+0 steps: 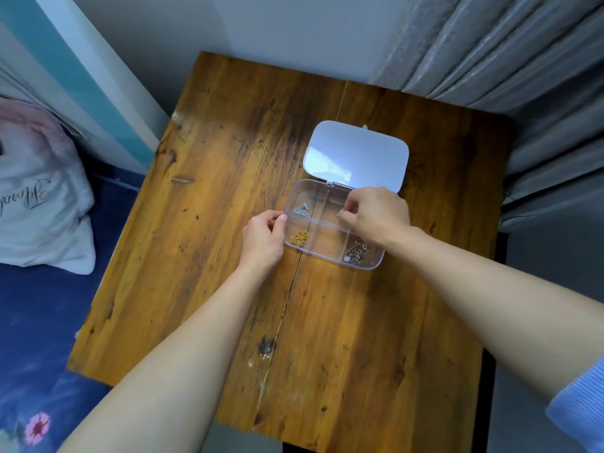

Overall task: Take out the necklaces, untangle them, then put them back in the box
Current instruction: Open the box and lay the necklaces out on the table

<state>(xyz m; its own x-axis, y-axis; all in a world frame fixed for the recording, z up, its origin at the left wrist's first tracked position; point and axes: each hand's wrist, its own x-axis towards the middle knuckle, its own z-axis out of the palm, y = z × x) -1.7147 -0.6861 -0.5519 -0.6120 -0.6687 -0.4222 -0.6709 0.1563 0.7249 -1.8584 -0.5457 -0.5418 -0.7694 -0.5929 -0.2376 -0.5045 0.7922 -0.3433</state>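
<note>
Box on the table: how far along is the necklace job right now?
Done: the box lid is open. In hand: the left hand steadies the box's left wall while the right hand pinches something small in a far compartment. Left: gold chain and two silver chains remain inside, untangling not begun.

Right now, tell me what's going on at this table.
A person is working at a clear compartment box on a wooden table, its lid open. The left hand steadies the box's left edge. The right hand reaches into a far compartment, fingers pinched on what looks like a thin chain. A gold necklace, a silver one and another silver tangle lie in their compartments.
</note>
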